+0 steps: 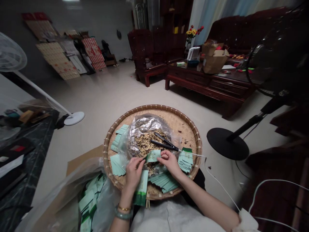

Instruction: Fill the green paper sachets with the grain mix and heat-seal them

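Note:
Both my hands pinch a pale green paper sachet (pixel 153 156) above a round bamboo tray (pixel 154 107); my left hand (pixel 134 172) holds its left end and my right hand (pixel 170 162) its right end. Just beyond them, black-handled scissors (pixel 164 142) rest on a foil-lined plastic bag (pixel 147 126) of dried, chopped plant material (pixel 147 145). Stacks of green sachets (pixel 185 160) lie around the bag on the tray. One green sachet stack (pixel 142 188) sits just below my left wrist. A clear plastic bag (pixel 93 198) of more sachets sits at lower left.
A white pedestal fan (pixel 12 54) stands at left beside a dark counter (pixel 24 151). A black fan base (pixel 228 143) sits at right, with a white cable (pixel 217 177) nearby. Beyond the tray lie bare floor and a carved wooden table (pixel 207 83) holding a cardboard box (pixel 214 58).

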### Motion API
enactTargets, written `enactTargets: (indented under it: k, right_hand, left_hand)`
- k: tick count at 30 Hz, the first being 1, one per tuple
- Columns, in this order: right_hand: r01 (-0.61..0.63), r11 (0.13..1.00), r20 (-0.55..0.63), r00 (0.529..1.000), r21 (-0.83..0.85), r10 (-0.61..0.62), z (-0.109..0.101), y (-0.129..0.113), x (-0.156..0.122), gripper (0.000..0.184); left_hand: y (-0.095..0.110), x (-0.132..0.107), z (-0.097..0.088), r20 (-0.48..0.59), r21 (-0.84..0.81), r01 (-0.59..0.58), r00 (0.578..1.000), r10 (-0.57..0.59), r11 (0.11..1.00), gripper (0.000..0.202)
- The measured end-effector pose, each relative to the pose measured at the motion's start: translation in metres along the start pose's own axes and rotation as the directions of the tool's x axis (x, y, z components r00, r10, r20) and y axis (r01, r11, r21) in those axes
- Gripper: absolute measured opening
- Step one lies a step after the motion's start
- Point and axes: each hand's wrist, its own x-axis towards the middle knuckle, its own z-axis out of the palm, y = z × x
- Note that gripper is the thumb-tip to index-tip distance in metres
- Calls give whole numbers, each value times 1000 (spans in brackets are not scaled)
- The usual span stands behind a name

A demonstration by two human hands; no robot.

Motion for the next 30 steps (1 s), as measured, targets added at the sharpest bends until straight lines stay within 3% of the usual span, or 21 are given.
enactTargets:
  k: [6,11,13,17,19,21,24,27,30]
  right_hand:
    - [-167,957,-60,981,237,186,2,-15,-2,39]
    - [-272,945,182,953,178,240,-1,-22,-6,36]
    - [-302,944,209,939,131,272,0,-20,-6,34]
    - [-224,955,105,973,195,206,0,-19,-4,33]
    - [-176,966,139,979,188,151,0,-23,-3,34]
    - [-188,970,264,954,151,143,-2,-28,-4,38]
    - [-330,935,443,863,128,244,-5,-33,-6,43]
    - [-455,878,481,809,150,337,-6,-31,-7,41]
    - [-470,868,507,794,161,336,-7,-28,-5,41]
  left_hand:
    - [1,-5,6,27,-118,186,983,-184,975,21]
    - [8,-6,14,63,-292,283,959,-277,913,23]
    - [11,-7,17,60,-301,285,958,-280,910,20]
    - [14,-8,20,127,-427,372,927,-352,824,21]
    - [14,-7,18,131,-473,397,914,-383,786,23]
    - [14,-7,16,125,-487,399,912,-390,777,23]
    - [16,-6,12,162,-465,396,917,-364,792,23]
    - [15,-6,10,197,-418,386,922,-333,822,21]
    - [10,-6,9,173,-352,366,930,-324,861,20]
